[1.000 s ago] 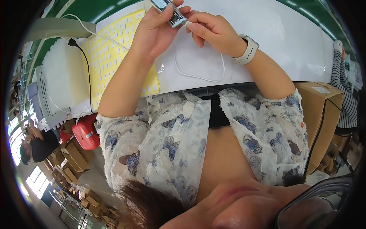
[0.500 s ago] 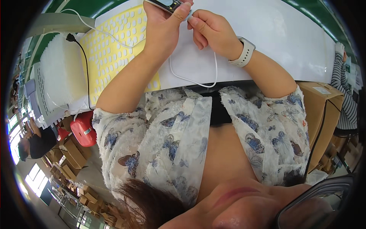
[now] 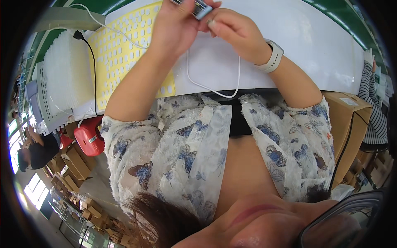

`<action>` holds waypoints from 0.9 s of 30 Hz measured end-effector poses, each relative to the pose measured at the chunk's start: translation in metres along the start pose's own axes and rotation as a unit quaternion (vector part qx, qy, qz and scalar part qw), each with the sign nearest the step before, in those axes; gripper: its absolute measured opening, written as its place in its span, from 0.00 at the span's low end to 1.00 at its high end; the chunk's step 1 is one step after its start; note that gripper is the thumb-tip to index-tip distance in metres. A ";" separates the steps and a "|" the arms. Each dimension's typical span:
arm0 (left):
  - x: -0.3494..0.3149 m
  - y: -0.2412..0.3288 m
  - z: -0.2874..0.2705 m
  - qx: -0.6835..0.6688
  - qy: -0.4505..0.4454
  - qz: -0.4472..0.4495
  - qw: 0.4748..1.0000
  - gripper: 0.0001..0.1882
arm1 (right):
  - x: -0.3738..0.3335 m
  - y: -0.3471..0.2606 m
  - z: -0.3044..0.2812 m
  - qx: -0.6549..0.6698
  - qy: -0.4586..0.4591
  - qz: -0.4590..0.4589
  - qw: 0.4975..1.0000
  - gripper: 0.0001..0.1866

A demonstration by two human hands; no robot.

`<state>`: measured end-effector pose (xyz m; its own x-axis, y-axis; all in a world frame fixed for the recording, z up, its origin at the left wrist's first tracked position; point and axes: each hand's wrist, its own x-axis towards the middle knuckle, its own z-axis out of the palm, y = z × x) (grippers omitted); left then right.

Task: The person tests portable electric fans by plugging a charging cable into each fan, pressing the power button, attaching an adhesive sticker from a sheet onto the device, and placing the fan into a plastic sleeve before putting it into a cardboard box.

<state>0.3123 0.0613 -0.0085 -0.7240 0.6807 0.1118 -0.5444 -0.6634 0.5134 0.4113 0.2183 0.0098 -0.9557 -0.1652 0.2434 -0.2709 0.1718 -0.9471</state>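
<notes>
At the top edge of the head view, my left hand (image 3: 175, 31) grips a small electronic device (image 3: 201, 10), dark and light blue, partly cut off by the frame. Just right of it, my right hand (image 3: 237, 33) is closed, its thumb and fingers bent together beside the device's near end. Whatever those fingers hold is hidden and smeared by motion. A white cable (image 3: 225, 96) hangs in a loop below both hands, over the table's near edge; its ends are hidden behind them. Under my left forearm lies a yellow sheet (image 3: 124, 62) with rows of small white oval pieces.
The white table (image 3: 306, 45) spreads to the right. At left stand a stack of translucent white sheets (image 3: 68, 72) and a black cable (image 3: 93, 62). A red container (image 3: 89, 136) sits below the left edge, a cardboard box (image 3: 347, 124) at right. A striped sleeve (image 3: 368, 87) shows far right.
Both hands have shifted slightly; the device has tilted and shows less of itself. My right hand has moved a little right and down, and the cable loop moved with it.
</notes>
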 end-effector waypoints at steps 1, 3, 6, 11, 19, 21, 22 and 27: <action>0.005 0.002 -0.011 0.000 0.000 -0.001 1.000 0.25 | 0.001 0.001 0.004 -0.038 0.013 -0.080 0.996 0.14; 0.017 0.010 -0.048 -0.037 0.041 -0.033 0.998 0.21 | 0.004 0.008 0.003 -0.074 0.022 -0.164 0.984 0.14; 0.021 0.005 -0.055 -0.044 -0.030 -0.047 0.997 0.21 | 0.013 0.044 -0.027 -0.145 0.081 -0.278 0.946 0.10; -0.002 -0.001 -0.005 0.113 -0.131 -0.113 0.979 0.26 | 0.004 0.027 -0.046 -0.246 0.159 -0.117 0.949 0.15; 0.006 -0.034 -0.029 0.250 -0.304 -0.020 0.919 0.30 | -0.003 -0.004 -0.024 0.182 0.026 0.143 0.973 0.26; 0.010 -0.041 -0.036 0.231 -0.392 0.060 0.889 0.30 | -0.007 0.001 -0.026 0.179 0.038 0.135 0.974 0.25; 0.011 -0.042 -0.035 0.225 -0.402 0.065 0.885 0.30 | -0.007 0.000 -0.025 0.178 0.042 0.132 0.974 0.25; 0.009 -0.041 -0.035 0.203 -0.409 0.055 0.888 0.31 | -0.008 -0.012 -0.022 0.210 0.042 0.167 0.963 0.25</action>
<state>0.3134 0.0836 -0.0587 -0.1225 0.7262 0.6765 -0.1711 -0.6869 0.7063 0.4192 0.2391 0.0239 -0.9922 -0.0869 -0.0896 0.1060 -0.2083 -0.9723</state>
